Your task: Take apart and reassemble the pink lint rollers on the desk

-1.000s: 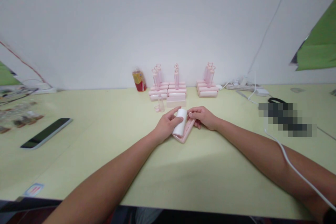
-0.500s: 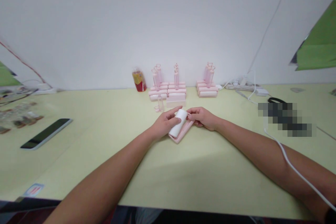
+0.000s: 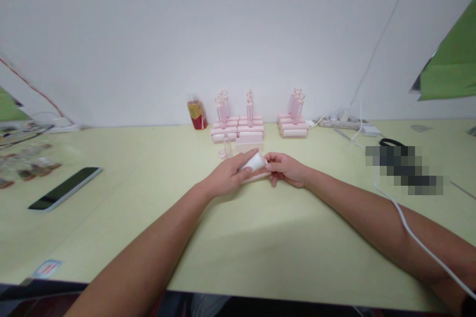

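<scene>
My left hand [image 3: 226, 176] is wrapped over a white paper-like roll [image 3: 256, 161], thumb on the near side and fingers along the far side. Under the roll lies a pale pink holder part [image 3: 257, 176], mostly covered by the roll and my hand. At the right end, my right hand [image 3: 288, 169] pinches the edge of the roll or of the pink part; which one I cannot tell. Just beyond my left hand are a small clear tube [image 3: 227, 146] and a pink box-like case [image 3: 249, 144].
Along the wall stand several pink lint-roller-like sets [image 3: 293, 132] with upright handles. Beside them is a red and yellow packet [image 3: 197, 113]. A phone [image 3: 66, 188] lies at left, a power strip [image 3: 344, 123] at back right. A white cable [image 3: 405, 223] crosses my right forearm.
The white roll and pink part have tilted and turned to lie flatter, pointing more to the right. My left hand has closed further over them, hiding more of the pink part.
</scene>
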Action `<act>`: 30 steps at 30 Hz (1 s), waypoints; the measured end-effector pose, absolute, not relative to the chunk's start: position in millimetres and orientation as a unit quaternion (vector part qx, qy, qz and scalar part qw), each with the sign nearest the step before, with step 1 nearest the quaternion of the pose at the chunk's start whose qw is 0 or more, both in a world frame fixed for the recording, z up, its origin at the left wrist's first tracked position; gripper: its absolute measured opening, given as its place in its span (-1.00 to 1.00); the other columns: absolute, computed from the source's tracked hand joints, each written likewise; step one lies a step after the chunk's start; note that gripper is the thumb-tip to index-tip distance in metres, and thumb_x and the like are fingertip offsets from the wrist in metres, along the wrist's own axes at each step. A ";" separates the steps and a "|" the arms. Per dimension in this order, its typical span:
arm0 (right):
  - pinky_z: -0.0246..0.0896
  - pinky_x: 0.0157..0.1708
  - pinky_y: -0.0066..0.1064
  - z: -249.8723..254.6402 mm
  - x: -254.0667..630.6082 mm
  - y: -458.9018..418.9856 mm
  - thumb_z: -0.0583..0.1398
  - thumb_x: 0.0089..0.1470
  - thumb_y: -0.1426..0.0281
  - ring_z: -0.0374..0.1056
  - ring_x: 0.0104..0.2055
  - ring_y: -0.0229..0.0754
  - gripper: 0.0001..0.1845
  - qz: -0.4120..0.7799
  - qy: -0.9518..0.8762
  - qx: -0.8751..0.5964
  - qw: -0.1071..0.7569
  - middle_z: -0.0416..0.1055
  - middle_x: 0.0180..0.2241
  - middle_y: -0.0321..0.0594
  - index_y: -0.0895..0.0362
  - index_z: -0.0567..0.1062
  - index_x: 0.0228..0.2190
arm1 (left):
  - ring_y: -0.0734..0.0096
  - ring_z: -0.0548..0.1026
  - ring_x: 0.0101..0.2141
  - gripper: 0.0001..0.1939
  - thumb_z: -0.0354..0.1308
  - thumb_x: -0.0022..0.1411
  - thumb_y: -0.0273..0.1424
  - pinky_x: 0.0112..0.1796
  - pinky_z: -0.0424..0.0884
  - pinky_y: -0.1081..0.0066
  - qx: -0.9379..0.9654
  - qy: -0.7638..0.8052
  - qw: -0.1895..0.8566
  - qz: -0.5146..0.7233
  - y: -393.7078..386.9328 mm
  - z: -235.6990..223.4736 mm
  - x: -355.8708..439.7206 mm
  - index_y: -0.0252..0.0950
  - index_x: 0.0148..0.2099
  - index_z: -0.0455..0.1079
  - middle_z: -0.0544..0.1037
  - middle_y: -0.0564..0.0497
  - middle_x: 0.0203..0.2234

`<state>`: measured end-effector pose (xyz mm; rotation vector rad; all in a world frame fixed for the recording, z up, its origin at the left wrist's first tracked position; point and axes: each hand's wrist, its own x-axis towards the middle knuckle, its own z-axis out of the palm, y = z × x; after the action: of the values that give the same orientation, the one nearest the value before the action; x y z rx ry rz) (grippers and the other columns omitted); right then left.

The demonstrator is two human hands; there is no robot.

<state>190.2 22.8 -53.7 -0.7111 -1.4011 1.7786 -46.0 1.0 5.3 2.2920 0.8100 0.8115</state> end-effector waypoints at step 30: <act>0.20 -0.71 -0.58 -56.6 185.2 22.5 0.21 0.07 -0.04 0.27 -0.66 -0.37 -0.48 0.621 -0.625 -0.322 0.347 0.36 -0.60 -0.30 0.20 0.40 -0.50 | 0.19 0.42 -0.19 -0.48 -0.11 0.32 0.05 -0.15 0.32 0.25 0.863 0.442 0.064 0.236 -13.9 -0.8 -24.1 -0.25 -0.04 0.40 0.49 -0.10 -0.22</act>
<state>185.2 22.5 -56.6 -0.8352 -1.6203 1.6108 -24.1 -13.9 -0.8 2.6070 1.3343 0.7119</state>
